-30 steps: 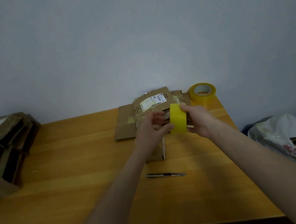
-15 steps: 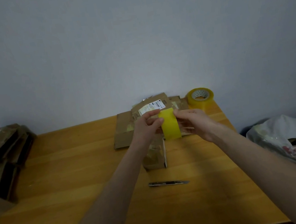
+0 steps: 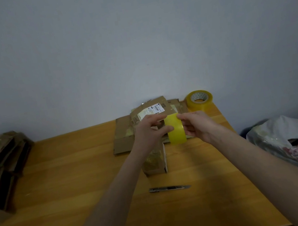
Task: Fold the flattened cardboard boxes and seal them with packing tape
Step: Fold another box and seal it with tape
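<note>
Left hand (image 3: 150,132) and right hand (image 3: 199,125) pinch a tape roll (image 3: 176,131) between them at frame centre, above a box (image 3: 154,163) on the tabletop (image 3: 75,172); flat boxes (image 3: 125,135) lie just behind, a knife (image 3: 169,188) lower down

The worktop (image 3: 58,184) is warm honey-yellow wood with paler and darker grain bands running across it. Behind it the wall (image 3: 134,47) is plain pale grey-blue. The tape roll (image 3: 176,130) is a glossy, see-through lemon yellow; the second tape roll (image 3: 200,103) is a deeper amber yellow around a white core printed with small dark marks. The flattened cardboard boxes (image 3: 122,136) are dull brown, one carrying a white label (image 3: 150,110) with black barcode print. The small box (image 3: 154,162) is brown with a shiny yellowish patch. The knife (image 3: 169,188) is grey with a black middle. The stack of boxes (image 3: 1,164) is drab brown with dark hollows. The plastic bag (image 3: 293,139) is whitish with red-pink print.
</note>
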